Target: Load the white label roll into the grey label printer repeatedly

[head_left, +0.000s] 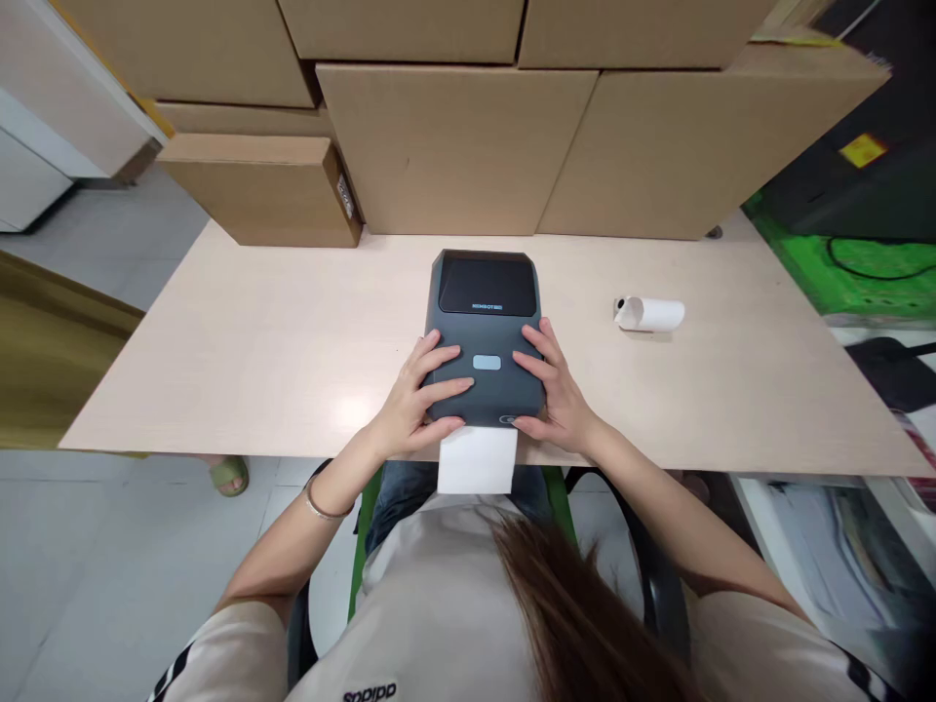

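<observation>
A dark grey label printer with a glossy black window and a pale blue button stands near the front edge of the table. White label paper sticks out of its front and hangs past the table edge. My left hand grips the printer's left side, its fingers spread over the top and the thumb at the front. On the opposite side, my right hand holds the casing the same way, fingertips on the lid. Parts of the printer's sides are covered by my hands.
A small white paper roll lies on the table to the right. Stacked cardboard boxes line the back edge, with a flatter box at the left. A green surface with a black cable lies beyond the right side.
</observation>
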`<control>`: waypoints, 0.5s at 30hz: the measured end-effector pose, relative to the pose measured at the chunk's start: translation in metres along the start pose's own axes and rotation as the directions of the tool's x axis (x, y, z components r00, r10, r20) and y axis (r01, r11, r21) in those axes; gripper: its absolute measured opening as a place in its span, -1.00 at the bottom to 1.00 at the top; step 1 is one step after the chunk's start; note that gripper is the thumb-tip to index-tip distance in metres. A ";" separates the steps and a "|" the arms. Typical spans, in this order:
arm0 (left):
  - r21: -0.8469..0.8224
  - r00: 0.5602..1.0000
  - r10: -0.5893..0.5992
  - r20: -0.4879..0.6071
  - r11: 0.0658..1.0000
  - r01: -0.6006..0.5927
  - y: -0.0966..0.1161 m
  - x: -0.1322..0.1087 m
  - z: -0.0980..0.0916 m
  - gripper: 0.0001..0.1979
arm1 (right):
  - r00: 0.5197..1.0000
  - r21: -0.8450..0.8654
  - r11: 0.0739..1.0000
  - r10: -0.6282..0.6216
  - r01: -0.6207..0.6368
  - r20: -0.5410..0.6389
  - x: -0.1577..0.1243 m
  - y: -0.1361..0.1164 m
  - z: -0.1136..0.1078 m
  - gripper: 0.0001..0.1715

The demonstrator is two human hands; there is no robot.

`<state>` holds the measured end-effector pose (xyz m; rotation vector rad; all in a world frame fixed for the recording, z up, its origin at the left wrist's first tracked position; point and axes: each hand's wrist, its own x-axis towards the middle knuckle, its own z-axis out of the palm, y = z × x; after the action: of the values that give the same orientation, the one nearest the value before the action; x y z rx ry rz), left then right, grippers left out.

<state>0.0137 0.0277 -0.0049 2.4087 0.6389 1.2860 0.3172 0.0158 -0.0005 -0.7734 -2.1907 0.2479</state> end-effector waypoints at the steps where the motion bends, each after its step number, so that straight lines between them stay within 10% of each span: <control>1: 0.029 0.998 0.056 -0.013 0.998 -0.056 -0.001 0.000 0.001 -0.51 | 0.998 0.016 0.999 -0.038 0.038 -0.045 -0.001 0.001 0.003 -0.10; 15: 0.144 0.997 0.076 0.011 0.987 -0.077 0.020 0.015 -0.013 -0.47 | 0.989 -0.112 0.994 -0.013 -0.004 -0.147 0.000 -0.010 -0.002 -0.27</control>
<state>0.0147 0.0202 0.0222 2.5760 0.6654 1.3049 0.3138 0.0074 0.0048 -0.8221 -2.0792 0.0626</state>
